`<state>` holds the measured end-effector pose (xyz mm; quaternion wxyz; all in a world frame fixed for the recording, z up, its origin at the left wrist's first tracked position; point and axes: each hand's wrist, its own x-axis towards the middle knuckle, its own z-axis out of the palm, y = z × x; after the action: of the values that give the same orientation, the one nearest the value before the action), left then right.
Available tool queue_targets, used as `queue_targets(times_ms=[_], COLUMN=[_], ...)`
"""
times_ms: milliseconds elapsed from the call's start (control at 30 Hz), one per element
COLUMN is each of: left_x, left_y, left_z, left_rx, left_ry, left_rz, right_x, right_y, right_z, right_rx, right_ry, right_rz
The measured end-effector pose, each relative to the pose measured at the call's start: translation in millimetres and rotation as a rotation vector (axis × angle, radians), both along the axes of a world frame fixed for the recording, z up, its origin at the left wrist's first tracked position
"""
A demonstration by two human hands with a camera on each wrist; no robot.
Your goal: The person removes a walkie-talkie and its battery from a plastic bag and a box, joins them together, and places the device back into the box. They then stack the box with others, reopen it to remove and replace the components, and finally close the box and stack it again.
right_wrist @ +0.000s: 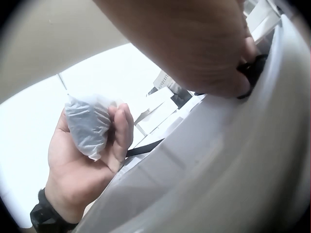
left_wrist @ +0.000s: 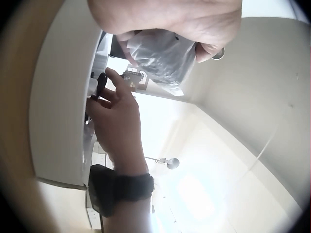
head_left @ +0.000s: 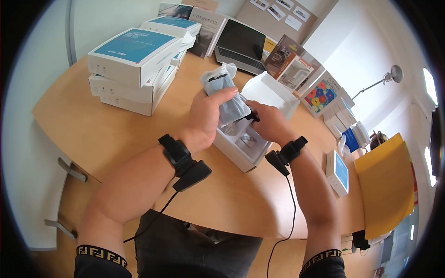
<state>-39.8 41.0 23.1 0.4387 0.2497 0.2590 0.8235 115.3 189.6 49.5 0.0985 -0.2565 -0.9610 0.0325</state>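
My left hand grips a packet in translucent plastic wrap, thumb across its top, over an open white box. Something dark shows through the crumpled wrap at its far end. Fingers of my right hand pinch a black piece at the box opening; its kind cannot be told. In the right wrist view, a black strip runs between the left hand and the box. The box lid stands folded back, and a clear-wrapped item lies inside.
Stacked white boxes with blue labels stand at the left. Behind are a laptop and upright books. A smaller box lies right, beside a yellow panel. Cables hang from both wrist cameras.
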Motion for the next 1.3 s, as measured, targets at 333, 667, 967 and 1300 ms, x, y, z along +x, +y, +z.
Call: queue_targets(times_ms=[333,667,967,1300], left_x=[4.3,7.9,10.9,9.2], left_y=[-5.1,-6.4,-6.6,-5.5], left_z=[3.9,-1.5,-1.6,-2.7], left_rx=[0.001,0.133,0.125,0.127], left_ry=[-0.028,-0.047,-0.063,-0.073], left_rz=[0.017,0.019,0.029,0.025], right_x=[-30.1,-47.2,-47.1,-43.9], right_y=[-1.4,9.1,5.2,13.5], right_z=[24.7,22.3,-2.7,-13.1], right_rx=[0.025,-0.026,-0.301,-0.236], right_ry=[-0.163,-0.250,-0.167,0.020], right_rz=[-0.063,0.195,0.058,0.177])
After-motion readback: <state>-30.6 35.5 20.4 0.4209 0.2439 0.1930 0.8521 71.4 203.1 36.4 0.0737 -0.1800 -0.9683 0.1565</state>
